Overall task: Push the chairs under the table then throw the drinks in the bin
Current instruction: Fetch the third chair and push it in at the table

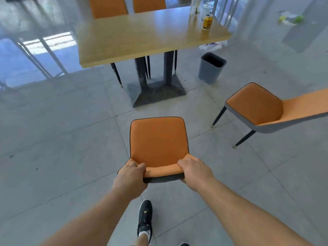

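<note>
1. Head view: a pale grey tiled floor (53,130) surrounds a wooden table (142,36) at the far middle. Two far chairs (108,7) are tucked in on its far side.
2. The near chair (158,141) stands well short of the table, its seat facing it. The left hand (132,176) and right hand (194,170) grip the top of its backrest, fingers curled over the edge at each corner.
3. A second chair (255,105) stands loose on the right, near the bin (207,73).
4. A can (207,22) and a clear cup (205,10) sit at the table's far right corner, above the bin.
5. The chair looks light and stiff, with a padded back. Its thin legs should slide on smooth tile, so an even two-handed push at the backrest suits it. The can is likely thin-walled and best held round its middle.
</note>
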A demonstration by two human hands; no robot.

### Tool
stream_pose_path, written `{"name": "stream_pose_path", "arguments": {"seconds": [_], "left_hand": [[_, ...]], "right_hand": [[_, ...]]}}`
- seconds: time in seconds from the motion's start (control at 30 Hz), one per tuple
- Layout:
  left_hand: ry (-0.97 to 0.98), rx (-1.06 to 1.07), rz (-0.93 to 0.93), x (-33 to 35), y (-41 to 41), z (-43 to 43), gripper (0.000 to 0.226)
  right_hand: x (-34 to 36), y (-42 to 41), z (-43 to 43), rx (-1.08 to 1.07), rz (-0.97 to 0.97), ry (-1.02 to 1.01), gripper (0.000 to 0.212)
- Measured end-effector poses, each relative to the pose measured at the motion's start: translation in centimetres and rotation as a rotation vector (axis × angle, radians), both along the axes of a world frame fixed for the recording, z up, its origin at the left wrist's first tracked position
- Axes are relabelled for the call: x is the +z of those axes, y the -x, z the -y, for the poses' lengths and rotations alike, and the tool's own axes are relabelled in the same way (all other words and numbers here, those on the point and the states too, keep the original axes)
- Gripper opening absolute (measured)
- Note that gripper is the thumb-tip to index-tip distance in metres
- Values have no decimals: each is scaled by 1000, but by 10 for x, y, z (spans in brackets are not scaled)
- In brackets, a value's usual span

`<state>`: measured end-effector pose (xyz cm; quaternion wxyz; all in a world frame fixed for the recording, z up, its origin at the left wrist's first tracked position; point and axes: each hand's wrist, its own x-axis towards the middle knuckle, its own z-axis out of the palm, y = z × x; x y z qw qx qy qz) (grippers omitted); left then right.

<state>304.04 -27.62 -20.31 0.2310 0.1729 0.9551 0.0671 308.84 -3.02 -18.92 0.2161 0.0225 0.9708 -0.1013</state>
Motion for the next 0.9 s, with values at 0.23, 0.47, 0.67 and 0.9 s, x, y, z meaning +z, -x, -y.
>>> {"name": "stream_pose_path", "arguments": {"seconds": [0.23, 0.47, 0.67, 0.9], "left_hand": [[-96, 117, 46, 2, 32, 21, 24], [-126, 119, 85, -1, 121, 26, 35], [-127, 139, 53, -1, 213, 18, 35], [-122, 209, 30, -4, 325, -4, 28]], "right_hand": [[0, 68, 13, 110, 46, -52, 23], [1, 157, 16, 133, 83, -87, 39], [-2, 252, 8, 125, 38, -81, 37], [-4, 378, -16, 211, -3, -75, 29]]}}
